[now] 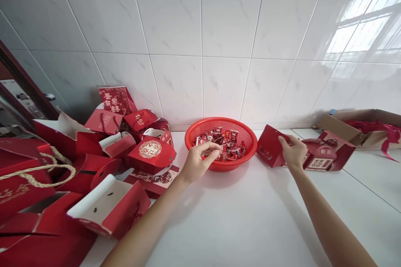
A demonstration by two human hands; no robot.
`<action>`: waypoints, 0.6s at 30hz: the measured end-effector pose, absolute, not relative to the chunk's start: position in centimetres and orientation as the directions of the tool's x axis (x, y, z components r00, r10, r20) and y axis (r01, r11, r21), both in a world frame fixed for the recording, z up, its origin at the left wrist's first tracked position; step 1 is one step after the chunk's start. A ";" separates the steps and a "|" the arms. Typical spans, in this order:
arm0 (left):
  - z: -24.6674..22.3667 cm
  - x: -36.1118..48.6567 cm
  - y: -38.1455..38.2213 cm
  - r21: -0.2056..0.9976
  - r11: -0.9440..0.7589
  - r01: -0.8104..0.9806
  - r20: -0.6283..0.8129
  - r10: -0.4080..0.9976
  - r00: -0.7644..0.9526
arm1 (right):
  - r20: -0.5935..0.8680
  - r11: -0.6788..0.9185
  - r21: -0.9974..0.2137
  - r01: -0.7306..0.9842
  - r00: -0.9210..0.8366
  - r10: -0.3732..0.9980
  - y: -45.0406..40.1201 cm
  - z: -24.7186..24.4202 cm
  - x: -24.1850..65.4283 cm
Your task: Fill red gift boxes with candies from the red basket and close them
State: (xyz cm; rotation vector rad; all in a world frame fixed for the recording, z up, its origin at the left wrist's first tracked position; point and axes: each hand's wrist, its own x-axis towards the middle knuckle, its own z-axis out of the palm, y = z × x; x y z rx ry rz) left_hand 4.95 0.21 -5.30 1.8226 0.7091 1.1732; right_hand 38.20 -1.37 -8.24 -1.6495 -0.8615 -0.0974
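Note:
A red plastic basket (221,167) filled with small wrapped candies (230,144) stands against the wall. Over its front left rim, my left hand (200,160) is closed with thumb and fingertips close together; whatever may lie between them is hidden or too small to name. To the right of the basket, my right hand (293,152) grips the top of a red gift box (270,146), which leans to the left. Just behind and right of that hand are more red gift boxes (318,156) with printed Chinese characters.
A heap of red gift boxes (108,200), some with raised flaps, covers the left side. A red bag with a twisted rope handle (40,171) lies at the far left. An open cardboard box (341,127) with red ribbon (390,137) stands at the right, by the tiled wall (175,83).

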 end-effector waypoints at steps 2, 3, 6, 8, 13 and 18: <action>-5.1 4.5 0.4 0.867 -0.497 0.025 0.448 0.803 0.393 | 0.511 -0.073 -0.775 0.627 0.691 0.510 -0.5 -8.7 38.0; -5.1 4.2 0.5 0.866 -0.500 0.024 0.453 0.804 0.385 | 0.515 -0.102 -0.751 0.653 0.675 0.528 -0.3 -8.9 37.9; -5.0 3.6 0.9 0.860 -0.510 0.011 0.468 0.799 0.377 | 0.529 -0.179 -0.668 0.722 0.630 0.568 -0.2 -9.1 38.0; -5.0 3.2 1.1 0.856 -0.517 0.010 0.475 0.794 0.380 | 0.541 -0.222 -0.616 0.755 0.611 0.578 -0.4 -9.2 38.2; -4.4 2.5 0.9 0.862 -0.507 0.026 0.466 0.810 0.356 | 0.582 -0.292 -0.535 0.793 0.596 0.554 -0.8 -9.4 39.1; -3.0 1.8 0.3 0.836 -0.544 0.079 0.495 0.807 0.321 | 0.634 -0.357 -0.470 0.807 0.590 0.500 -1.1 -9.3 40.6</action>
